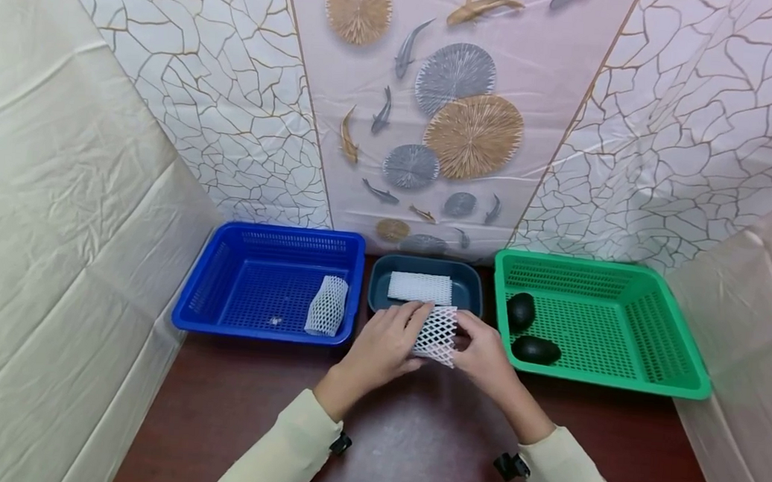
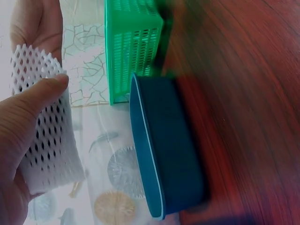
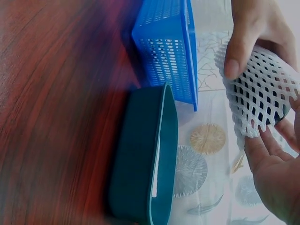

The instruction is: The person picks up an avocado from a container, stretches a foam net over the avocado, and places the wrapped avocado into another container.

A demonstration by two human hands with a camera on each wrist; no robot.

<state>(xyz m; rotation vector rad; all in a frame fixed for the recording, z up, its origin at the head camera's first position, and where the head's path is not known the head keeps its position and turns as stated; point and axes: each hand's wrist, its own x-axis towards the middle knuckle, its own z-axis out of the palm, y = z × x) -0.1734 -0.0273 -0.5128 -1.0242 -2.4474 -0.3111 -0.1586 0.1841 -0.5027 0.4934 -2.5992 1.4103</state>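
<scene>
Above the near edge of the small teal tray, my left hand [image 1: 382, 345] grips a white foam net sleeve [image 1: 435, 335], its thumb lying across the mesh. A dark, rounded fruit [image 3: 283, 112], like an avocado, shows through the holes and at the sleeve's end in the right wrist view. At that end my right hand [image 1: 486, 352] holds the sleeve's rim, its fingers [image 3: 265, 145] under the edge. In the left wrist view the right hand [image 2: 40, 26] is partly hidden behind the sleeve [image 2: 51, 136].
Behind the hands stands the teal tray [image 1: 376, 281] with flat white foam nets [image 1: 421, 287]. A blue basket [image 1: 182, 309] on the left holds a filled-out net sleeve [image 1: 327, 306]. Two dark avocados [image 1: 521, 312] lie in the green basket [image 1: 681, 344] on the right.
</scene>
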